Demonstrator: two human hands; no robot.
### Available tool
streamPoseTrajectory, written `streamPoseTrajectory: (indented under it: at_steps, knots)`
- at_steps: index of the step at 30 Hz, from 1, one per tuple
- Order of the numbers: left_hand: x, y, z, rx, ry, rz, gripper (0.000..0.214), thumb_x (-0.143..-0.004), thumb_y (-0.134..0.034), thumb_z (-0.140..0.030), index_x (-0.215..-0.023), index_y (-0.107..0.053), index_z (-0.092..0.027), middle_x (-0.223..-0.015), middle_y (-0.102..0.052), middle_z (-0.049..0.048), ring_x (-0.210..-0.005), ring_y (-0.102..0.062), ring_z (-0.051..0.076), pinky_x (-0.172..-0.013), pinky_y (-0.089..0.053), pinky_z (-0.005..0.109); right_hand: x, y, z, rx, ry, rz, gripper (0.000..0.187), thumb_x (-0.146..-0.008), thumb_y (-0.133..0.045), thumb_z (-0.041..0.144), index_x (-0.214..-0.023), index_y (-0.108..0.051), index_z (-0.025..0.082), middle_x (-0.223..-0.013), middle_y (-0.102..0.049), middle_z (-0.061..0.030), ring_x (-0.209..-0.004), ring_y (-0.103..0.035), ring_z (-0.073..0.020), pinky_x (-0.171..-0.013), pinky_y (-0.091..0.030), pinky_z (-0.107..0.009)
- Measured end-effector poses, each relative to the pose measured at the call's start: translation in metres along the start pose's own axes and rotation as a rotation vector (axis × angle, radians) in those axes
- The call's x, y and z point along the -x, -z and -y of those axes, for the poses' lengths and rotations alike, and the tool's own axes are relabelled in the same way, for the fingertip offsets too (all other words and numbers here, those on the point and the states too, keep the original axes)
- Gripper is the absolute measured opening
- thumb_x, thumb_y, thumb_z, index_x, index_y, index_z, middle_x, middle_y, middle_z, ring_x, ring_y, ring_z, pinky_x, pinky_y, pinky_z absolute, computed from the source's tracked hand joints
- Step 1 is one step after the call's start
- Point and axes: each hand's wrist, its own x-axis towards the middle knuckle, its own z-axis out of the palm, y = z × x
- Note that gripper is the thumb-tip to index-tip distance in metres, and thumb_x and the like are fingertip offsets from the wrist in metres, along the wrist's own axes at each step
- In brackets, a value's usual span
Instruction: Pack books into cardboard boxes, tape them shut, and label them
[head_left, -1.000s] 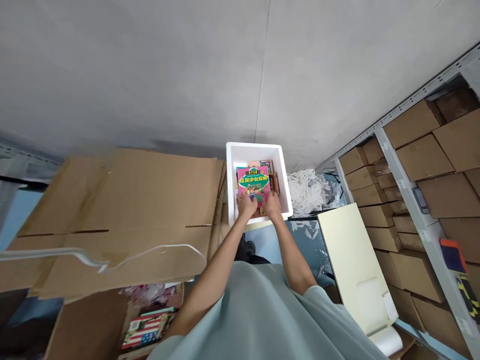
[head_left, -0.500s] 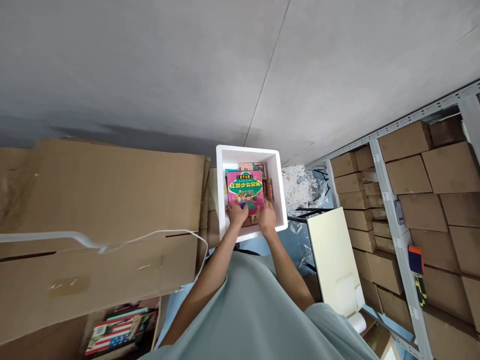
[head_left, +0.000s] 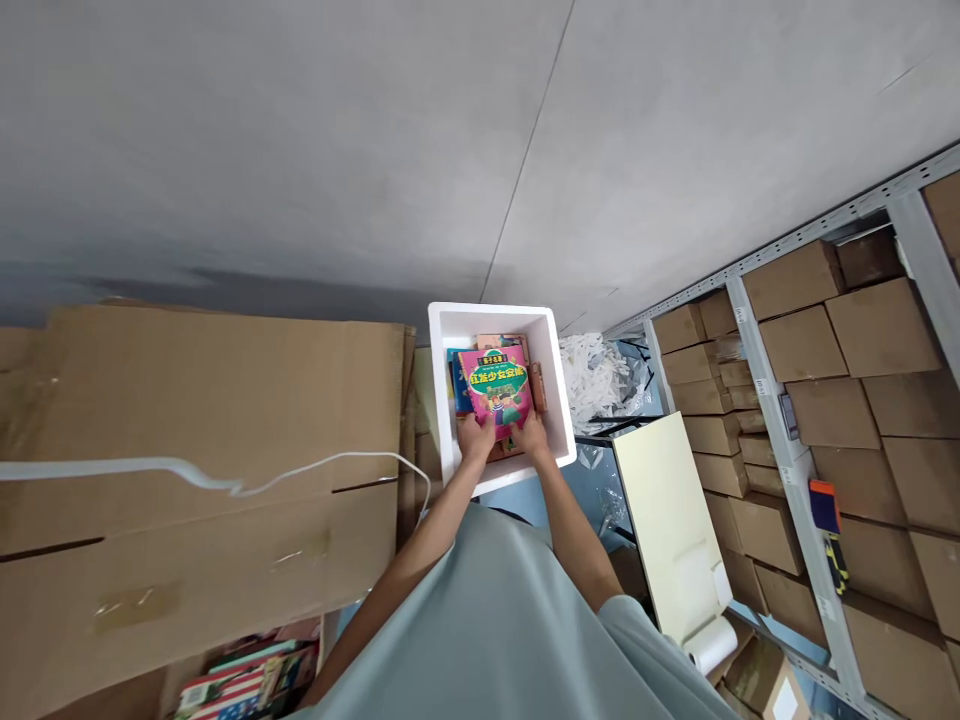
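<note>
A white foam box stands in front of me with several books inside. On top lies a pink book with a green title band. My left hand grips its near left corner and my right hand grips its near right corner, fingers closed on the cover. Other books show beneath and beside it, partly hidden.
Large flattened cardboard sheets fill the left, with a white strap across them. Metal shelving with many brown cartons runs along the right. A cream panel, shredded white paper and a carton of books lie nearby.
The pink book has turned slightly and both hands have shifted closer together on its near edge. The view has moved a little.
</note>
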Motion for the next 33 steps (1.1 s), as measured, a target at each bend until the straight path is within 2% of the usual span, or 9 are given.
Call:
streamPoseTrajectory:
  at_steps: [4,9,12,14,18,21,25,29,33]
  knots:
    - [0.011,0.005,-0.017,0.073,0.06,-0.025,0.028,-0.092,-0.058,-0.035,-0.112,-0.068,-0.017,-0.114,-0.079,0.0191,-0.115,-0.073,0.039,-0.102,-0.056,0.049,0.005,0.005,0.006,-0.055,0.04,-0.028,0.062,-0.102,-0.068,0.036,-0.156,-0.055,0.01,-0.145,-0.075,-0.0216,-0.14,-0.069,-0.0314,-0.114,-0.056,-0.038]
    - [0.039,0.027,-0.043,0.203,-0.056,0.065,0.034,-0.092,-0.06,-0.051,-0.108,-0.068,-0.022,-0.117,-0.08,0.0129,-0.109,-0.075,0.033,-0.098,-0.06,0.043,0.024,0.028,0.006,-0.298,0.099,-0.15,0.054,-0.11,-0.054,0.05,-0.148,-0.065,0.014,-0.142,-0.077,-0.0183,-0.137,-0.07,-0.0306,-0.114,-0.056,-0.038]
    - [0.06,0.046,-0.065,0.4,-0.128,0.229,0.046,-0.087,-0.071,-0.061,-0.11,-0.07,-0.022,-0.118,-0.081,0.0102,-0.108,-0.077,0.031,-0.094,-0.063,0.041,0.043,0.06,-0.004,-0.526,0.178,-0.254,0.054,-0.108,-0.053,0.056,-0.144,-0.067,0.019,-0.138,-0.079,-0.0145,-0.132,-0.072,-0.0292,-0.112,-0.057,-0.039]
    - [0.074,0.055,-0.084,0.52,-0.119,0.36,0.053,-0.082,-0.081,-0.062,-0.114,-0.072,-0.022,-0.118,-0.082,0.0091,-0.108,-0.078,0.031,-0.093,-0.065,0.041,0.059,0.088,-0.016,-0.68,0.25,-0.315,0.054,-0.106,-0.054,0.061,-0.136,-0.071,0.019,-0.13,-0.081,-0.0132,-0.123,-0.075,-0.0285,-0.106,-0.059,-0.038]
    - [0.108,0.049,-0.125,0.542,-0.053,0.503,0.066,-0.072,-0.091,-0.058,-0.126,-0.077,-0.022,-0.114,-0.084,0.0083,-0.11,-0.08,0.035,-0.088,-0.068,0.042,0.102,0.144,-0.055,-0.881,0.306,-0.438,0.054,-0.1,-0.059,0.07,-0.109,-0.076,0.019,-0.107,-0.083,-0.0086,-0.102,-0.076,-0.0256,-0.093,-0.059,-0.033]
    - [0.141,0.024,-0.146,0.482,-0.074,0.548,0.075,-0.068,-0.092,-0.063,-0.128,-0.079,-0.021,-0.113,-0.085,0.01,-0.11,-0.081,0.039,-0.086,-0.069,0.044,0.135,0.174,-0.093,-0.987,0.302,-0.52,0.055,-0.097,-0.064,0.074,-0.102,-0.075,0.021,-0.098,-0.081,-0.0059,-0.095,-0.073,-0.024,-0.086,-0.058,-0.031]
    - [0.193,-0.029,-0.157,0.392,-0.157,0.592,0.079,-0.067,-0.09,-0.068,-0.129,-0.08,-0.019,-0.109,-0.086,0.0113,-0.109,-0.082,0.041,-0.087,-0.069,0.045,0.171,0.205,-0.156,-1.123,0.35,-0.592,0.057,-0.096,-0.068,0.075,-0.107,-0.077,0.02,-0.102,-0.082,-0.0066,-0.095,-0.073,-0.0252,-0.084,-0.059,-0.033]
    - [0.242,-0.1,-0.16,0.285,-0.233,0.653,0.077,-0.068,-0.09,-0.07,-0.125,-0.08,-0.02,-0.104,-0.085,0.0103,-0.106,-0.083,0.039,-0.086,-0.07,0.045,0.202,0.236,-0.232,-1.184,0.365,-0.702,0.056,-0.096,-0.068,0.076,-0.103,-0.077,0.021,-0.097,-0.08,-0.0056,-0.09,-0.072,-0.0236,-0.08,-0.058,-0.031]
    - [0.285,-0.187,-0.169,0.175,-0.28,0.769,0.08,-0.068,-0.09,-0.077,-0.123,-0.081,-0.02,-0.106,-0.085,0.0125,-0.107,-0.082,0.037,-0.087,-0.07,0.045,0.238,0.266,-0.315,-1.249,0.333,-0.91,0.054,-0.098,-0.068,0.074,-0.104,-0.077,0.021,-0.098,-0.08,-0.006,-0.09,-0.071,-0.0233,-0.08,-0.058,-0.031]
